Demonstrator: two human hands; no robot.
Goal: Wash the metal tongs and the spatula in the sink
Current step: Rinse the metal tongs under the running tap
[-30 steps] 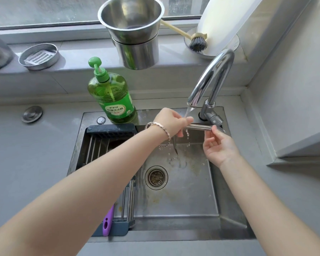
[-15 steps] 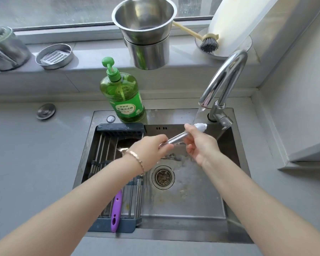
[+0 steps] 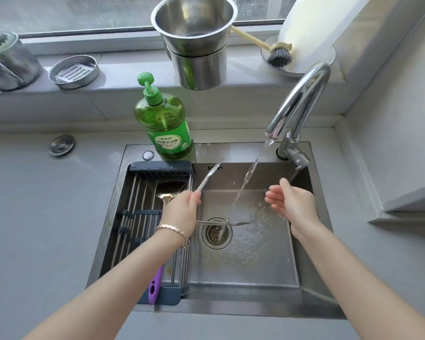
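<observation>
Now the right hand has released the metal tongs, its fingers relaxed beside the water stream, while the left hand alone grasps them, out of the stream above the sink, so their rinse seems finished.

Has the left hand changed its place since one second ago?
Yes. The left hand, gripping the metal tongs, moved left, away from the faucet. It is now left of the drain, at the edge of the rack.
</observation>
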